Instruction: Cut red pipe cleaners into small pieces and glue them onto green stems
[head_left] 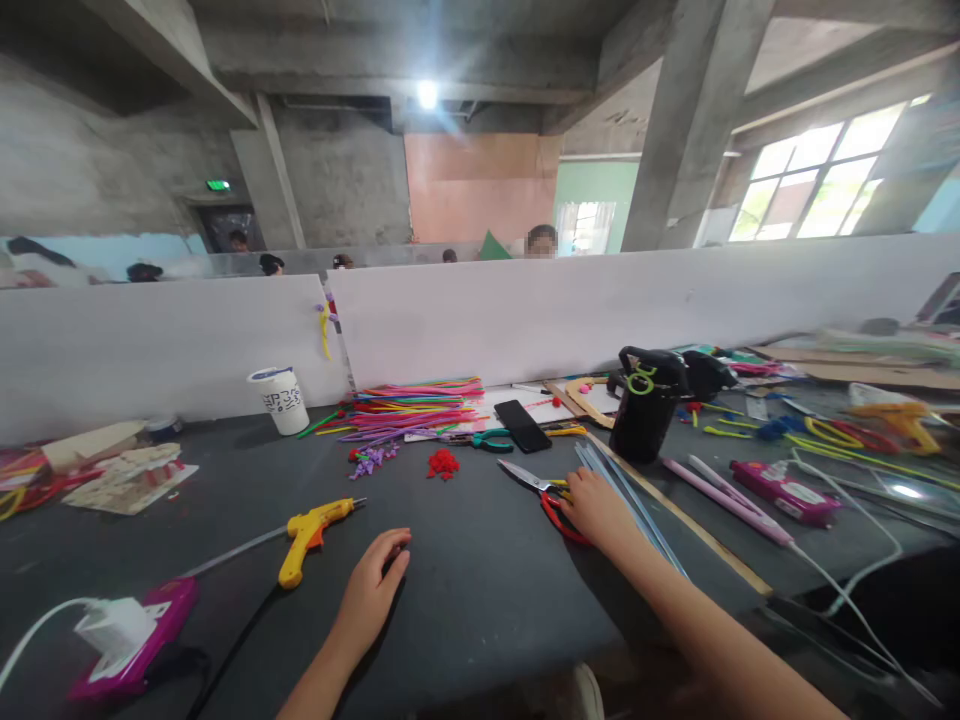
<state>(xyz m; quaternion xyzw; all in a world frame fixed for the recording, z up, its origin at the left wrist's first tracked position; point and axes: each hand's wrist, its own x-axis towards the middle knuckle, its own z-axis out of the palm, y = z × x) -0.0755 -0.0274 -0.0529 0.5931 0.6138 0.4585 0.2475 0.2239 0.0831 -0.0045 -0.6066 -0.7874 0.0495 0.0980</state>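
A person's right hand [596,508], its grip unclear, covers one end of one pair of scissors [531,478] just in front of one black phone [523,425], while the loosely open left hand [376,582], one red pile [443,463] and one yellow glue gun [306,528] lie left of the phone.
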